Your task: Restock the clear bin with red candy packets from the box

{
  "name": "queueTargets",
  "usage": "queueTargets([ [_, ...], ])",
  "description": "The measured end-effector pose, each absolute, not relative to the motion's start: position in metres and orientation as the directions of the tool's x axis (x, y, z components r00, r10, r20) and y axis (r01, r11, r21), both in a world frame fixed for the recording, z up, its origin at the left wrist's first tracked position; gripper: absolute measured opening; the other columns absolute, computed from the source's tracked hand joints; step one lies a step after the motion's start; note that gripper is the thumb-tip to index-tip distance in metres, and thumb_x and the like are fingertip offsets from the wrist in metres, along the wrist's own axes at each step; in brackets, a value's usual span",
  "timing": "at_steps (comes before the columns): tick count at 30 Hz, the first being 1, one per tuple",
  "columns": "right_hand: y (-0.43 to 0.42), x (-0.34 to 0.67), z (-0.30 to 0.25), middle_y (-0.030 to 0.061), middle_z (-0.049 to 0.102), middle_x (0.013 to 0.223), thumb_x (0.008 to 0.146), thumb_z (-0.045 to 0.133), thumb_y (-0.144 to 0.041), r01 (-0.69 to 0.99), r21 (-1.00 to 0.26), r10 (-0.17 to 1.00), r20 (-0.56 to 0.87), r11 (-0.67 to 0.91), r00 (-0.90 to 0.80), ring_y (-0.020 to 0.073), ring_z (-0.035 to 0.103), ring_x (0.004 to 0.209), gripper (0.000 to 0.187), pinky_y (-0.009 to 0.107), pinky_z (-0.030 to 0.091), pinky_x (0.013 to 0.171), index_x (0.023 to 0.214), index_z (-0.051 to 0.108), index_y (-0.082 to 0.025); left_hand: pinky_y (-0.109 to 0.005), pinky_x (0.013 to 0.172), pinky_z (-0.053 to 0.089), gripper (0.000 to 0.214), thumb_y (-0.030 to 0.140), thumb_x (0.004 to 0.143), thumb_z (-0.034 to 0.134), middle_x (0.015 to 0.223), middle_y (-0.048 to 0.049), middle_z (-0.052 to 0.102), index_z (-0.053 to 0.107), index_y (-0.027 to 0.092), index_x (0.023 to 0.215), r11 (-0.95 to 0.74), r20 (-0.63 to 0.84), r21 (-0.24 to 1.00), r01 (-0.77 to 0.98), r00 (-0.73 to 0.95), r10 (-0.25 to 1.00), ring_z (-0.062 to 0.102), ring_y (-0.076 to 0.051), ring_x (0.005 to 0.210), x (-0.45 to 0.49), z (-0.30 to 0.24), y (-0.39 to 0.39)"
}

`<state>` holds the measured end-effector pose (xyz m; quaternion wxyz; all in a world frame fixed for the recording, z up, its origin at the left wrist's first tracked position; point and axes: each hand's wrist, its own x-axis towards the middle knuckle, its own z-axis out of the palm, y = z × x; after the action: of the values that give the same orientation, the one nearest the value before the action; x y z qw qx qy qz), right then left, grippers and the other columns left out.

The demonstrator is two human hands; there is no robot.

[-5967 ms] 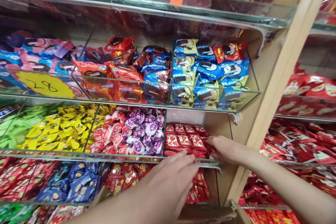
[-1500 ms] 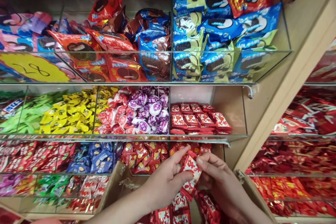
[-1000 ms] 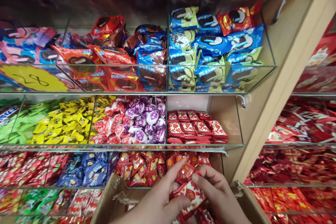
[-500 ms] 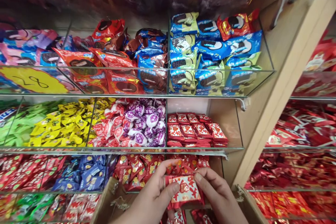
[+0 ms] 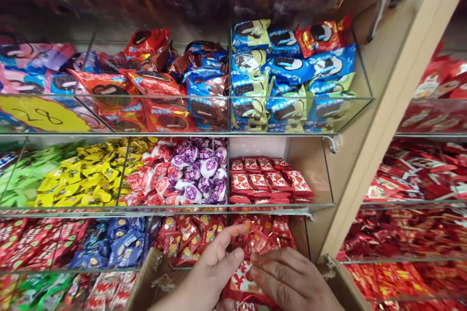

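Both my hands meet at the bottom centre over an open cardboard box (image 5: 146,279). My left hand (image 5: 213,269) pinches the left side of a stack of red and white candy packets (image 5: 242,284) with thumb and fingers. My right hand (image 5: 292,279) lies over the stack's right side, fingers closed on it. Above, on the glass shelf (image 5: 321,204), a neat pile of the same red packets (image 5: 270,182) fills the left part of the right-hand compartment.
Purple and red wrapped sweets (image 5: 189,172), yellow ones (image 5: 87,175) and green ones (image 5: 22,175) fill the compartments to the left. Blue cookie packs (image 5: 292,77) sit on the shelf above. A wooden upright (image 5: 386,107) divides off red goods at the right.
My hands gathered packets out of the box into a stack and turned it flat. In the last half second my right hand slid over the top of the stack, which sank lower.
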<state>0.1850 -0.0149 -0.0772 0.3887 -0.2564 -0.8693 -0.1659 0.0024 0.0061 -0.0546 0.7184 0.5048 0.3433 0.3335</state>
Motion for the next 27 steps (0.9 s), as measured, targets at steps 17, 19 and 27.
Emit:
queueTargets([
  [17, -0.027, 0.182, -0.056, 0.0082, 0.067, 0.086, 0.075, 0.043, -0.008, 0.663, -0.084, 0.472, 0.769, 0.744, -0.432, 0.0179, 0.062, 0.075, 0.037, 0.025, 0.052, 0.066, 0.110, 0.045, -0.020, -0.022, 0.063, 0.043, 0.045, 0.013, 0.066, 0.057, 0.085, 0.0007, 0.057, 0.052, 0.027, 0.108, -0.034, 0.040, 0.999, -0.021, 0.549, 0.835, 0.056, -0.012, 0.070, -0.005, -0.056, 0.016],
  [19, -0.025, 0.178, -0.058, 0.0084, 0.067, 0.086, 0.075, 0.042, -0.007, 0.629, -0.080, 0.445, 0.776, 0.773, -0.447, 0.0178, 0.063, 0.074, 0.038, 0.024, 0.052, 0.065, 0.111, 0.045, -0.019, -0.024, 0.075, 0.041, 0.038, 0.007, 0.066, 0.055, 0.092, -0.0001, 0.057, 0.061, 0.027, 0.098, -0.249, 0.161, 0.965, 0.086, 0.556, 0.815, 0.054, -0.015, 0.085, -0.005, -0.056, 0.014],
  [27, -0.028, 0.185, -0.055, 0.0018, 0.068, 0.080, 0.076, 0.058, -0.023, 0.516, -0.366, 0.588, 0.717, 0.774, -0.374, 0.0168, 0.064, 0.068, 0.043, 0.022, 0.052, 0.060, 0.114, 0.042, -0.032, -0.020, 0.061, 0.040, 0.019, 0.021, 0.079, 0.050, 0.064, -0.0010, 0.061, 0.068, 0.018, 0.073, -0.477, 0.141, 0.818, 0.323, 0.690, 0.710, 0.057, -0.013, 0.065, -0.006, -0.043, 0.013],
])
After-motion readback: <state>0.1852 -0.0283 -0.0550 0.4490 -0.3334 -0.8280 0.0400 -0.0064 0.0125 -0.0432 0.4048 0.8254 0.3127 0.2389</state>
